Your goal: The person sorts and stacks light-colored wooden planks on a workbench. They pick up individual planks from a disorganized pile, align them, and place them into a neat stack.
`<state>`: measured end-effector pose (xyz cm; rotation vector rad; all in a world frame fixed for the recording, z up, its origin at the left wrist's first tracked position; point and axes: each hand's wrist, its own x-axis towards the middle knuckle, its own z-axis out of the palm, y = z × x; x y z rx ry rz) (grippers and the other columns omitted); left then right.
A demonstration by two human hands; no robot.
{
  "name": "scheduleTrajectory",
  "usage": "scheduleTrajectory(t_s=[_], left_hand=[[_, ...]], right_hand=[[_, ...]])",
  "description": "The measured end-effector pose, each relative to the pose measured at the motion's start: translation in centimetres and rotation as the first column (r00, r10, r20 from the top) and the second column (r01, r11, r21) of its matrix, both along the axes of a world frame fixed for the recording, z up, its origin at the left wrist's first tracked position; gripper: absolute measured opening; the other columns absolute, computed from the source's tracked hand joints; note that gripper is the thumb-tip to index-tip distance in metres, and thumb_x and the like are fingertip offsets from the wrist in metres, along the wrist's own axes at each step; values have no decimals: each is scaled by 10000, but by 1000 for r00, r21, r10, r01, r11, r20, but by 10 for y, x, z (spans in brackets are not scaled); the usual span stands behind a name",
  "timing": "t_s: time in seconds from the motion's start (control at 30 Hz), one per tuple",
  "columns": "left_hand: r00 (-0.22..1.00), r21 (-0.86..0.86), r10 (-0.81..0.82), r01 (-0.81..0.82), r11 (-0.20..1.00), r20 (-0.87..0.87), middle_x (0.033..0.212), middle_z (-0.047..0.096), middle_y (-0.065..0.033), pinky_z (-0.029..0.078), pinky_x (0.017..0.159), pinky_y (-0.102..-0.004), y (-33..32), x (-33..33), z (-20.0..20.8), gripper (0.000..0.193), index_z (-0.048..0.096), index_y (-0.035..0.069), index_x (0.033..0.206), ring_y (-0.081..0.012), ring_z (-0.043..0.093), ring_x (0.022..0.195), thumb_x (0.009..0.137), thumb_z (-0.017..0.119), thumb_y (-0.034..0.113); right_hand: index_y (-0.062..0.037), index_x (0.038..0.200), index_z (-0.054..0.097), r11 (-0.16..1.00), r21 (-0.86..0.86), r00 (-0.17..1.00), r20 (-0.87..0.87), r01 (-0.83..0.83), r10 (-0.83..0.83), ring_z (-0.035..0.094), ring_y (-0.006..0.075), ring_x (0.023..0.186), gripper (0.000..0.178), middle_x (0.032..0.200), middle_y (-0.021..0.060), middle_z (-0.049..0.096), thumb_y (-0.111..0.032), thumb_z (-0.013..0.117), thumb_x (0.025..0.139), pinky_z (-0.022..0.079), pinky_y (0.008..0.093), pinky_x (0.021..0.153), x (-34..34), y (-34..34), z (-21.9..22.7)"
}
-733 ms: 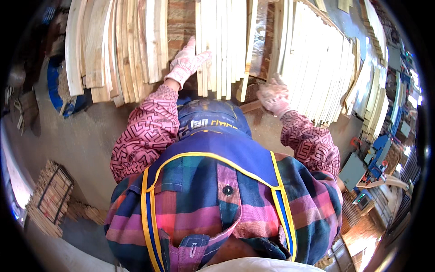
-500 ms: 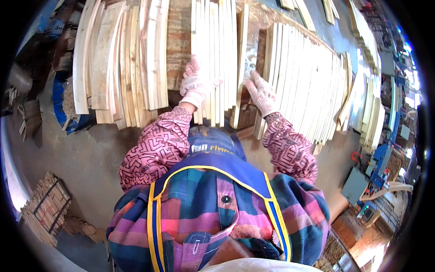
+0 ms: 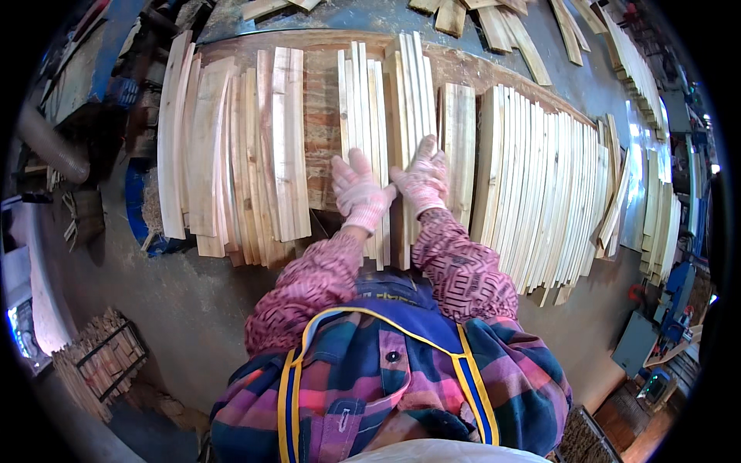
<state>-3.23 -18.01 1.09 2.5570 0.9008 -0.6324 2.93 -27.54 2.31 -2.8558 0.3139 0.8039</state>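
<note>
Both left hand point(image 3: 359, 193) and right hand point(image 3: 422, 181), grips spread, seemingly arrange mid-frame wooden strips point(image 3: 363, 108), next likely needing even pressure

I see on my feed two bunches of pale, narrow slats point(image 3: 377, 112), side by side, ends uneven, a slim gap between.

Wide downward view, head-mounted
</note>
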Motion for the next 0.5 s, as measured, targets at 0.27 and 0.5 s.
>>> scheduleTrajectory(t_s=[0.27,0.5], left_hand=[[908,-475,251,-67,877,336,1527,344,-295,336,1172,-412,88,4,-54,1172,169,77,1579,-376,399,1401,673,876,309],[610,-955,774,90,-283,-172,1217,633,-201,643,726,-314,108,-38,-62,507,478,14,1427,-248,705,988,1062,451,365]], right_hand=[[-90,1578,205,525,778,939,-282,345,-199,649,236,1092,994,1373,197,560,-329,802,820,566,334,902,29,-55,-22],[-63,1385,516,210,949,962,-196,235,-190,628,275,1143,597,1299,161,635,-251,726,858,522,389,995,-37,-82,-159]])
